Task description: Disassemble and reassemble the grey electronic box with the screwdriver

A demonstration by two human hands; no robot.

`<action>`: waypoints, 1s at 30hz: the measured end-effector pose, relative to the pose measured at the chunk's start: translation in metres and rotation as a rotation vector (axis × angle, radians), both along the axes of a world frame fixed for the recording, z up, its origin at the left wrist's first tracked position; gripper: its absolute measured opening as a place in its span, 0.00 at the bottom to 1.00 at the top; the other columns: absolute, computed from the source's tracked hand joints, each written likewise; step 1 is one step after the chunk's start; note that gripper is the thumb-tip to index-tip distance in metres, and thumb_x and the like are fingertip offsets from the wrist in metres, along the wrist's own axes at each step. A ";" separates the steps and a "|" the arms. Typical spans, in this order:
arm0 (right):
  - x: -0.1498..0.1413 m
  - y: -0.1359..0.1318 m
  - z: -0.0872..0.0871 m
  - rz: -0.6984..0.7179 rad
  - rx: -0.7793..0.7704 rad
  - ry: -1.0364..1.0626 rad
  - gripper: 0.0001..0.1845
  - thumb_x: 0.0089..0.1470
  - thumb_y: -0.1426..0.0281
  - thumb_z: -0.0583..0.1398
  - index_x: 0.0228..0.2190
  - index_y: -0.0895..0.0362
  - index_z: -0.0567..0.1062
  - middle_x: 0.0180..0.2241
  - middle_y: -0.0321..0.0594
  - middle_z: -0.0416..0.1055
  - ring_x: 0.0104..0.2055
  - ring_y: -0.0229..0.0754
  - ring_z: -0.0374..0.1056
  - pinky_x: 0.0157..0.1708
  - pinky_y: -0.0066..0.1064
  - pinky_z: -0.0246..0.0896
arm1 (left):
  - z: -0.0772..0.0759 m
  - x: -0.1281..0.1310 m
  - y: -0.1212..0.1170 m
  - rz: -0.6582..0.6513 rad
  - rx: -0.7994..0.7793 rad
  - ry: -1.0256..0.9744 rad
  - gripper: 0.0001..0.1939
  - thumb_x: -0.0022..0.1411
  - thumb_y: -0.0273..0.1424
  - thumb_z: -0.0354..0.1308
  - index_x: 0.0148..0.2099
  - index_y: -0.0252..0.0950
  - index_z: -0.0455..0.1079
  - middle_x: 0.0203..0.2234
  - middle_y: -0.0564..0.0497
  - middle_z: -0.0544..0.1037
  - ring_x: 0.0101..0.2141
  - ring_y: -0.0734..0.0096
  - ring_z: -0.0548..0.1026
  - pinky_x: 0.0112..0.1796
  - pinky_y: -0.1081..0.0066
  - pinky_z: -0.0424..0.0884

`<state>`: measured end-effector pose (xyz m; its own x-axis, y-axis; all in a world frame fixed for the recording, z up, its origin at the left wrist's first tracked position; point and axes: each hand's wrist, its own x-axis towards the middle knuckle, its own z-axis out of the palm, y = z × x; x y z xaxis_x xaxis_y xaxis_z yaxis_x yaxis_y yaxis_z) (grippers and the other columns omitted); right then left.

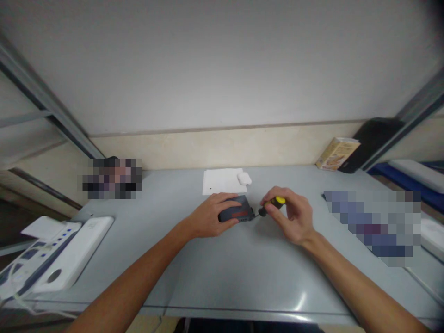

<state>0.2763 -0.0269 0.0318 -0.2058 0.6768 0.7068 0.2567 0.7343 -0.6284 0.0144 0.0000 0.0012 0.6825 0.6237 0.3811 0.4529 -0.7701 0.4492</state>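
My left hand (217, 215) is wrapped over a small dark grey box-shaped device (239, 208) with a reddish mark on its face, steadying it on the tabletop. In my right hand (293, 215) is a short screwdriver (268, 206) with a black and yellow handle, gripped between thumb and fingers. Its thin shaft points left, and the tip meets or nearly meets the device's right end; whether it sits in a screw is too small to tell. Just behind the device lies a white sheet of paper (222, 180), with a small white rounded case (244, 178) at its right edge.
On the grey table (236, 273), a white power strip (34, 259) and a long white device (83, 249) lie at left with cables. A yellow box (338, 153) leans by a black object (373, 143) at back right. Blurred items sit at both sides.
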 end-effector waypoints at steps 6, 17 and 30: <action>-0.002 -0.001 0.000 0.039 0.054 0.022 0.07 0.58 0.76 0.63 0.38 0.53 0.74 0.31 0.38 0.74 0.31 0.41 0.70 0.33 0.34 0.65 | -0.001 0.000 0.000 0.002 0.002 0.008 0.23 0.65 0.37 0.62 0.61 0.42 0.70 0.64 0.43 0.70 0.62 0.55 0.69 0.63 0.51 0.65; -0.003 -0.003 0.002 0.002 0.092 -0.001 0.08 0.56 0.77 0.63 0.38 0.53 0.75 0.30 0.37 0.74 0.30 0.40 0.69 0.32 0.33 0.64 | 0.001 -0.001 -0.001 -0.012 0.038 0.031 0.23 0.66 0.36 0.61 0.62 0.42 0.69 0.64 0.43 0.70 0.62 0.55 0.69 0.62 0.50 0.65; -0.004 -0.004 0.004 -0.018 0.090 -0.012 0.07 0.57 0.77 0.63 0.37 0.53 0.75 0.30 0.36 0.74 0.30 0.39 0.69 0.33 0.32 0.64 | 0.002 -0.003 -0.001 -0.037 0.014 0.032 0.24 0.67 0.36 0.59 0.64 0.41 0.68 0.65 0.42 0.68 0.63 0.56 0.68 0.63 0.50 0.66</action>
<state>0.2721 -0.0304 0.0361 -0.2030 0.6142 0.7626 0.2781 0.7829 -0.5566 0.0117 -0.0007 0.0028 0.7171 0.5923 0.3673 0.4375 -0.7928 0.4243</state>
